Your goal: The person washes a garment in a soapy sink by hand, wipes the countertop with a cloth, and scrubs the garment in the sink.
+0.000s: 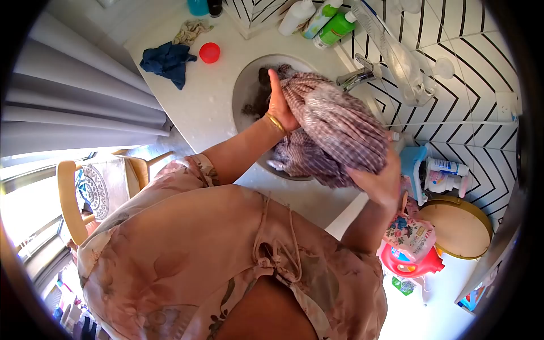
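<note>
A wet checked cloth [337,116], reddish-brown and white with pale suds on it, is bunched up between my hands above the round sink [241,85]. My left hand [281,109], with a gold bracelet at the wrist, grips its left end; the thumb sticks up and the other fingers are hidden behind the fabric. At the lower right end, my right hand [381,180] is closed around the cloth. Part of the fabric hangs into the sink, where dark wet material [260,102] also lies. Whether that is the same piece I cannot tell.
The tap [357,76] stands right behind the cloth. On the counter [198,107] lie a blue cloth [167,61] and a red cup or lid [209,52]. Bottles, including a green one [335,31], line the back. A red-handled container [413,260] stands at right.
</note>
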The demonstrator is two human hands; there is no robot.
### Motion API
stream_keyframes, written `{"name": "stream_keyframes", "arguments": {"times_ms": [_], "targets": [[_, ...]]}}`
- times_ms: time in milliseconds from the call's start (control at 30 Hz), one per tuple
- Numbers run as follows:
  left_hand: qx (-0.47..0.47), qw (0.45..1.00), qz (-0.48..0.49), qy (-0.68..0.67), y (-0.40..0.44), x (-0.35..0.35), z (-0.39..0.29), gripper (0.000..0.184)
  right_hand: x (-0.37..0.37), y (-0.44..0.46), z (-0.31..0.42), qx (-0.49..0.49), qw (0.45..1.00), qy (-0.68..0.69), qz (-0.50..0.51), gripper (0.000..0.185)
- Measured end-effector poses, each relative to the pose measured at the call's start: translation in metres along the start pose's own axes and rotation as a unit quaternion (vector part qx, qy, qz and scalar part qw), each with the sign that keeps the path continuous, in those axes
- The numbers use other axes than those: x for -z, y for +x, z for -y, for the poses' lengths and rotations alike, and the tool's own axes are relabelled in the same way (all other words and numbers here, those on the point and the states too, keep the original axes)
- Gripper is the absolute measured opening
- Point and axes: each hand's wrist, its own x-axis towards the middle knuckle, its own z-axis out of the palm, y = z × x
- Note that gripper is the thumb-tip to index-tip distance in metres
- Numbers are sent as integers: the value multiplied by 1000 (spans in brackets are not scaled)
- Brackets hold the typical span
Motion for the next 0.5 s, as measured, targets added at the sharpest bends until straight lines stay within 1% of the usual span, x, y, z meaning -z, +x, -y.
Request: {"name": "stream_keyframes", "arguments": {"times_ms": [33,100,133,200,233,267,300,333,367,433,467,500], "targets": [[-17,1000,9,2,4,-11,-1,106,8,-7,6,-10,1000,-24,5,58],[-11,999,34,-4,1,-36,-5,94,23,-21,9,-5,997,76,32,63],[-20,1000,16,11,3,-45,-9,86,30,-24,7,-2,991,127,43,65],[-35,998,-21,45,11,-59,-19,71,46,-24,-17,-61,994,89,-13,64],[-34,998,-20,53,17,-62,-24,63,49,-24,-31,-90,993,69,-41,64],[-32,997,-20,62,23,-63,-29,54,50,-13,-42,-97,995,12,-14,56],[-31,997,-23,70,25,-66,-31,46,51,-5,-65,-132,991,-16,22,55],[-37,992,-29,113,23,-72,-31,29,55,2,-96,-165,984,-43,59,54],[-35,985,-42,163,22,-74,-30,26,55,12,-120,-198,973,-69,96,52],[-23,962,-65,264,26,-73,-24,21,38,39,-141,-257,951,-42,164,50],[-16,947,-56,315,32,-60,-24,23,28,51,-150,-267,946,-82,167,48],[-14,942,-58,330,36,-51,-26,23,21,64,-160,-275,938,-122,172,46]]}}
